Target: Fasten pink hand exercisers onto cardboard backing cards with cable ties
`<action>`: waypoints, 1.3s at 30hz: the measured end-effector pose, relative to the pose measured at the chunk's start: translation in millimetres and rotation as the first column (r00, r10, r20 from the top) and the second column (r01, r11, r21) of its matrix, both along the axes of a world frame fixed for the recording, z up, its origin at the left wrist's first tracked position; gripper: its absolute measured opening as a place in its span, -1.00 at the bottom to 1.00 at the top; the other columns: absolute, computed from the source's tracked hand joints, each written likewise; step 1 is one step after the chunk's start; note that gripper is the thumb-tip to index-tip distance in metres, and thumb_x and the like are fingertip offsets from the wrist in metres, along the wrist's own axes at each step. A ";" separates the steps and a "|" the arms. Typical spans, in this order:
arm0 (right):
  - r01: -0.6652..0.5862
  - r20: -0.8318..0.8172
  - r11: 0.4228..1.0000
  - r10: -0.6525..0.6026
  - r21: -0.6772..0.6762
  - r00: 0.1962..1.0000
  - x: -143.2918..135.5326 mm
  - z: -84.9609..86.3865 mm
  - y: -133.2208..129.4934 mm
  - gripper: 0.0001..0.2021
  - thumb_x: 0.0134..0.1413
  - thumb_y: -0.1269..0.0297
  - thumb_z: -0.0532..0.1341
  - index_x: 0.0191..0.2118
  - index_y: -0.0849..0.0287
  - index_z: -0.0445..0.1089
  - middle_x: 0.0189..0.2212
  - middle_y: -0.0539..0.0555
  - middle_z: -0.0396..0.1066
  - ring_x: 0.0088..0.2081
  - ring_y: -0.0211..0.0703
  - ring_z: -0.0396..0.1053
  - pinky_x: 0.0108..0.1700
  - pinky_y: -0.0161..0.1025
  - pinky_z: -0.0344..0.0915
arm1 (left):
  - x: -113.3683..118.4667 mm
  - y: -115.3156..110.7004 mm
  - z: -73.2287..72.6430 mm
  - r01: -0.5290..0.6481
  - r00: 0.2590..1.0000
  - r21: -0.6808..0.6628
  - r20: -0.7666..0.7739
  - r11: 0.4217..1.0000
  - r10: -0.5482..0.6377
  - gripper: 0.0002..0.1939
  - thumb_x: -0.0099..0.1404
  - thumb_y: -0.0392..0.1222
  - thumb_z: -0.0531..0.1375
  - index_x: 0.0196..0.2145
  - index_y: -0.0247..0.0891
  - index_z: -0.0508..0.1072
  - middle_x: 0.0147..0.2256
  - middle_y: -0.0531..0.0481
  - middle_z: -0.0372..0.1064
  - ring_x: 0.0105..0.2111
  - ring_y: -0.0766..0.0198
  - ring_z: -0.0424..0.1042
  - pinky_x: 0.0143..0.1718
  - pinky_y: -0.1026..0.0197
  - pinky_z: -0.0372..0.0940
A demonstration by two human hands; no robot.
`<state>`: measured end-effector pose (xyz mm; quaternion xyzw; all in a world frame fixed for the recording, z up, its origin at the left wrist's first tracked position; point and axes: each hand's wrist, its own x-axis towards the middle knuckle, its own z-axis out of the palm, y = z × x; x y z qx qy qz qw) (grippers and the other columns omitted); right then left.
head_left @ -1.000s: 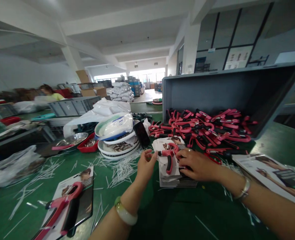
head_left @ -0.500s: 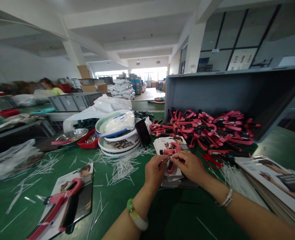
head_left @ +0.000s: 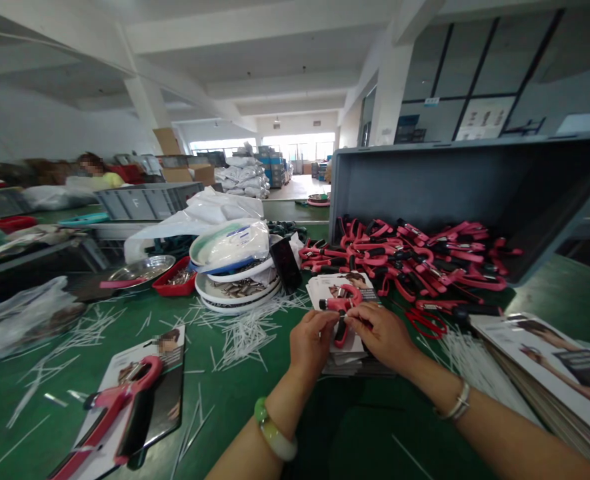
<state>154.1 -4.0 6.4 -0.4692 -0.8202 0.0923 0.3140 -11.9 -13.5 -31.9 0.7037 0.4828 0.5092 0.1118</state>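
A pink and black hand grip strengthener (head_left: pixel 351 295) lies on a stack of printed cards (head_left: pixel 319 288) in front of me. Over its lower part my left hand (head_left: pixel 311 343) and my right hand (head_left: pixel 382 333) meet, fingertips pinched close together. Between them a small bit of a thin white tie (head_left: pixel 343 316) shows at the black handle; the fingers hide most of it. At the left, another hand grip strengthener (head_left: pixel 142 377) rests on its printed card (head_left: pixel 172 387), with white ties around its handles.
A grey crate (head_left: pixel 405 180) lies on its side with many pink hand grips (head_left: pixel 415 257) spilling out. White ties (head_left: pixel 247 340) are scattered about. Stacked bowls (head_left: pixel 239 303), a phone (head_left: pixel 285 263) and a red tray (head_left: pixel 175 283) stand behind. More cards (head_left: pixel 539 353) and red scissors (head_left: pixel 427 323) lie right.
Both hands stay at the same spot over the hand grip strengthener, with only a slight shift of the fingers. The view has turned very slightly.
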 end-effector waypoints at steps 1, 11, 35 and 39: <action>0.000 0.003 1.000 0.000 -0.002 1.000 0.2 -0.1 0.0 -0.78 0.21 0.19 0.07 -0.35 0.11 0.40 -0.35 0.07 0.45 -0.25 -0.10 0.37 -0.21 -0.21 0.22 | 0.0 -0.3 0.3 0.000 1.000 -0.005 -0.003 1.000 0.000 -0.79 0.27 -0.38 0.14 -0.26 -0.17 0.54 -0.29 0.03 0.52 -0.29 0.34 0.48 -0.24 0.33 0.34; -0.017 0.048 0.998 0.020 -0.062 0.999 -0.9 7.1 0.7 -0.78 0.19 0.20 0.09 -0.37 0.12 0.43 -0.36 0.06 0.46 -0.26 -0.11 0.37 -0.22 -0.21 0.21 | 0.2 0.1 -1.9 0.010 1.000 0.011 -0.008 1.000 -0.010 -0.80 0.25 -0.37 0.16 -0.25 -0.18 0.55 -0.30 0.02 0.52 -0.31 0.34 0.48 -0.27 0.34 0.34; -0.180 -0.103 0.971 0.198 0.155 0.975 9.7 1.4 8.0 -0.85 0.17 0.29 0.11 -0.36 0.11 0.41 -0.42 0.03 0.46 -0.33 -0.18 0.40 -0.25 -0.27 0.27 | 3.8 2.7 12.2 0.133 0.991 -0.161 0.047 0.978 -0.127 -0.88 0.22 -0.26 0.18 -0.31 -0.18 0.52 -0.33 0.05 0.48 -0.41 0.36 0.39 -0.32 0.33 0.27; -0.120 -0.109 0.962 0.150 0.245 0.983 7.1 -2.7 5.2 -0.83 0.18 0.32 0.05 -0.40 0.12 0.33 -0.43 0.06 0.41 -0.32 -0.15 0.36 -0.24 -0.23 0.27 | 8.7 0.4 20.6 0.111 0.994 -0.170 0.003 0.979 -0.112 -0.90 0.21 -0.19 0.19 -0.31 -0.16 0.49 -0.27 0.04 0.43 -0.35 0.33 0.37 -0.31 0.30 0.26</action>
